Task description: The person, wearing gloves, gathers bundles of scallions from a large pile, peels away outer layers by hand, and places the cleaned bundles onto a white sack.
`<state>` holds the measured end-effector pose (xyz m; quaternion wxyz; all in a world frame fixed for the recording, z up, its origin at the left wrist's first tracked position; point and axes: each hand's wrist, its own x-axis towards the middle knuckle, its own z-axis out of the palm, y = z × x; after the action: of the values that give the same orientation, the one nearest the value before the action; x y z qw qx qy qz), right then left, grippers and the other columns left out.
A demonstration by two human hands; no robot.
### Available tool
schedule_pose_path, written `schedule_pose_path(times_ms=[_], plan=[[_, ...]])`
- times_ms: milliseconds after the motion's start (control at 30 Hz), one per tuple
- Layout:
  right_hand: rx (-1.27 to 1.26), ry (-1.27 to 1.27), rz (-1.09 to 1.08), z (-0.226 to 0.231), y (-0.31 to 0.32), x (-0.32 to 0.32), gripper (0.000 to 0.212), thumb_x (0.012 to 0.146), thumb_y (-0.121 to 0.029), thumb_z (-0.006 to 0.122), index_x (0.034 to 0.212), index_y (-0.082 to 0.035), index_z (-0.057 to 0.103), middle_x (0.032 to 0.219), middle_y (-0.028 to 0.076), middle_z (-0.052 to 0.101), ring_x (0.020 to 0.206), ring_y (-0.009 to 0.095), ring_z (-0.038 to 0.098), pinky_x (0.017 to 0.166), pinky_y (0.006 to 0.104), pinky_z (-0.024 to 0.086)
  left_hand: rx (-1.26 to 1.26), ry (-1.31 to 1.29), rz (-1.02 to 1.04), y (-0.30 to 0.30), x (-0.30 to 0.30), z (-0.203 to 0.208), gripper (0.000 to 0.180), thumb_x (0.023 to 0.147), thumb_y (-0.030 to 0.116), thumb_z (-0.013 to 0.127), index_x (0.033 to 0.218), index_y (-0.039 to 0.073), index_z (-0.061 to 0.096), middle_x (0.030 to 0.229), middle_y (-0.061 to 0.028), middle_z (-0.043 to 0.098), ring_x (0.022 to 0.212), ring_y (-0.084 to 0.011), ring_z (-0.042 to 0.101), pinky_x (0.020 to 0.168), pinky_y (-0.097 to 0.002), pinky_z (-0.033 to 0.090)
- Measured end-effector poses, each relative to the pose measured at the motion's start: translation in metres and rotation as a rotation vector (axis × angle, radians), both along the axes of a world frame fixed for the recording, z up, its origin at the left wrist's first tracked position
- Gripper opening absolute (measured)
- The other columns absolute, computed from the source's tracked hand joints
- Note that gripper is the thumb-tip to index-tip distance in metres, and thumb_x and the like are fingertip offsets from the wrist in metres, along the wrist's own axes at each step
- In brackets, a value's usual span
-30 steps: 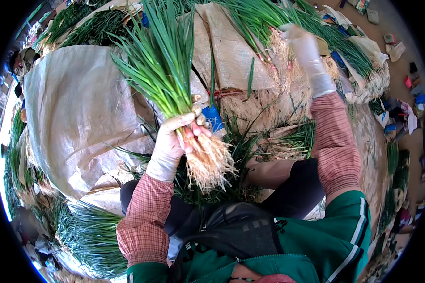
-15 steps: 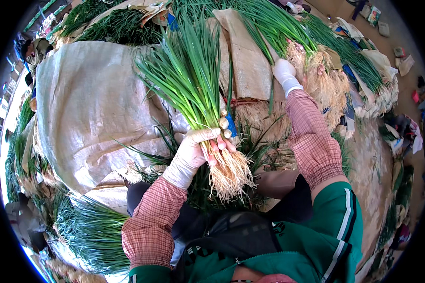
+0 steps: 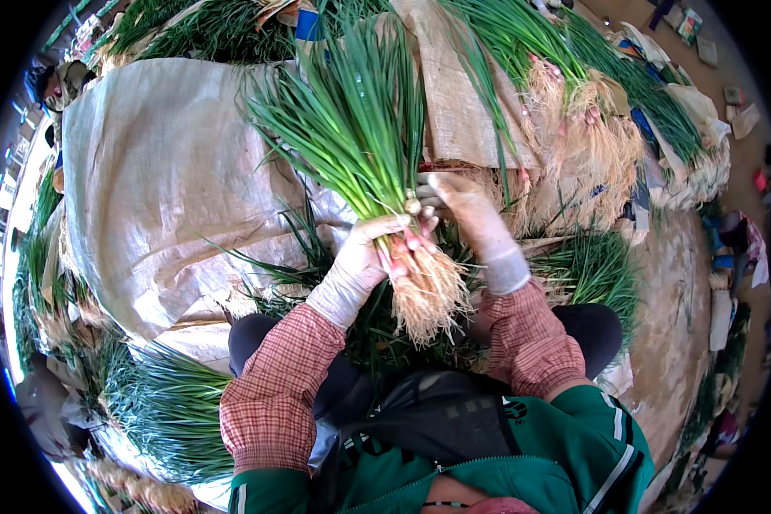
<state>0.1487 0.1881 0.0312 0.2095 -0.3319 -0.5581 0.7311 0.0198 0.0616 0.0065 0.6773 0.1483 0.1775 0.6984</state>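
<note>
My left hand [image 3: 367, 250], in a whitish glove, is closed round a bunch of spring onions [image 3: 355, 137]. The long green leaves fan up and away, and the pinkish bulbs and pale stringy roots [image 3: 430, 295] hang below the grip. My right hand [image 3: 463, 206], also gloved, is beside the bunch just above the bulbs, its fingertips at the stems. Motion smears its fingers, so whether they pinch a stalk does not show. Both forearms wear checked sleeve covers.
A large pale woven sheet [image 3: 171, 188] lies on the left. More spring onions [image 3: 565, 94] with long roots are heaped at the far right. Another green bundle [image 3: 176, 411] lies at the near left, and loose leaves [image 3: 591, 274] lie by my right knee.
My right hand has come from the far-right heap inward and nearer, to the stems of the held bunch. The left hand with the bunch has shifted slightly right.
</note>
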Motion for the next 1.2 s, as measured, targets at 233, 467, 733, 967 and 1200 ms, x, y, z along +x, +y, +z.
schedule_pose_path(times_ms=[233, 467, 733, 967, 1200], plan=[[-0.483, 0.528, -0.014, -0.015, -0.046, -0.013, 0.025, 0.101, -0.018, 0.038, 0.114, -0.004, 0.053, 0.092, 0.004, 0.063, 0.070, 0.008, 0.060, 0.062, 0.0154, 0.048, 0.066, -0.117, 0.079, -0.007, 0.000, -0.003, 0.040, 0.080, 0.007, 0.059, 0.117, 0.002, 0.045, 0.099, -0.0124, 0.056, 0.074, -0.0323, 0.067, 0.077, -0.0398, 0.055], [-0.548, 0.778, -0.227, -0.038, 0.001, 0.015, 0.019, 0.098, -0.017, 0.040, 0.092, -0.003, 0.053, 0.071, 0.002, 0.049, 0.061, 0.014, 0.046, 0.065, 0.0270, 0.041, 0.271, -0.385, -0.032, -0.012, 0.008, 0.024, 0.048, 0.073, 0.003, 0.064, 0.116, 0.005, 0.041, 0.091, -0.0025, 0.045, 0.096, -0.0210, 0.046, 0.093, -0.0356, 0.039], [1.002, -0.568, -0.615, -0.009, 0.078, 0.103, 0.031, 0.090, -0.033, 0.060, 0.098, -0.004, 0.067, 0.073, 0.010, 0.067, 0.058, 0.022, 0.062, 0.055, 0.0347, 0.050, 0.008, -0.069, 0.177, -0.027, -0.002, 0.017, 0.039, 0.082, 0.008, 0.058, 0.116, -0.008, 0.052, 0.074, -0.0162, 0.063, 0.092, -0.0313, 0.064, 0.095, -0.0371, 0.046], [0.912, -0.198, -0.206, 0.022, -0.022, 0.072, 0.022, 0.089, -0.028, 0.063, 0.087, -0.006, 0.067, 0.066, 0.006, 0.061, 0.055, 0.012, 0.053, 0.052, 0.0285, 0.044, -0.041, -0.012, -0.052, -0.028, -0.008, 0.004, 0.057, 0.078, 0.009, 0.060, 0.131, -0.005, 0.043, 0.095, -0.0202, 0.065, 0.082, -0.0379, 0.067, 0.076, -0.0431, 0.057], [0.644, -0.168, -0.114, 0.002, -0.036, 0.006, 0.029, 0.092, -0.027, 0.058, 0.101, 0.001, 0.060, 0.077, 0.004, 0.064, 0.065, 0.014, 0.061, 0.059, 0.0282, 0.050, -0.025, -0.055, -0.061, -0.027, -0.002, 0.002, 0.046, 0.081, 0.006, 0.060, 0.125, -0.001, 0.048, 0.113, -0.0226, 0.061, 0.096, -0.0358, 0.063, 0.084, -0.0483, 0.053]])
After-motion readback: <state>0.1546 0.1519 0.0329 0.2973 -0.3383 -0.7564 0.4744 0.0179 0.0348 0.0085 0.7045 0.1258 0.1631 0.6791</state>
